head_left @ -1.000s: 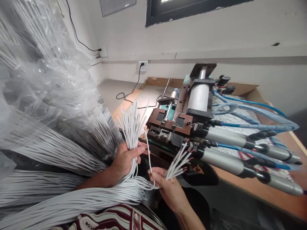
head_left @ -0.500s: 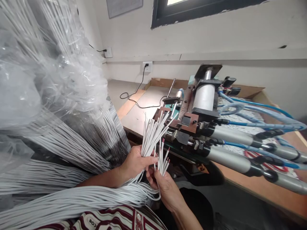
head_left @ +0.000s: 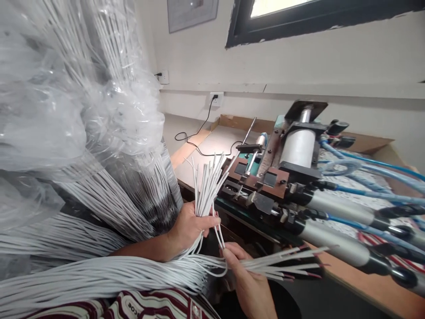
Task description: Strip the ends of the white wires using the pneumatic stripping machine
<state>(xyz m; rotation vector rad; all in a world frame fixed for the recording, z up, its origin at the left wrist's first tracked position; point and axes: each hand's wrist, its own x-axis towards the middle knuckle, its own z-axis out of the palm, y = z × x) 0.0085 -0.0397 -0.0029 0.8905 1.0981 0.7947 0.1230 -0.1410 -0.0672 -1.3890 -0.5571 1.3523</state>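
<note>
My left hand (head_left: 192, 226) is closed round an upright bunch of white cables (head_left: 207, 188), their cut ends fanning out above the thumb. Lower and to the right, my right hand (head_left: 247, 274) grips a smaller bunch of white cables (head_left: 282, 263) pointing right, with dark red wire tips at their ends. A couple of strands run from the left hand's fingers down to the right thumb and fingertips. A thick bundle of grey-white cables (head_left: 133, 274) lies across my lap and leads toward both hands.
A pneumatic machine (head_left: 300, 148) with metal cylinders (head_left: 335, 239) and blue air hoses stands on the bench to the right. Plastic-wrapped cable bundles (head_left: 122, 115) rise at the left. A black cord (head_left: 202, 153) runs to a wall socket (head_left: 216, 99).
My right hand has moved down and right, and its bunch has swung from upright to pointing right. My left hand keeps its hold. The view has shifted slightly left.
</note>
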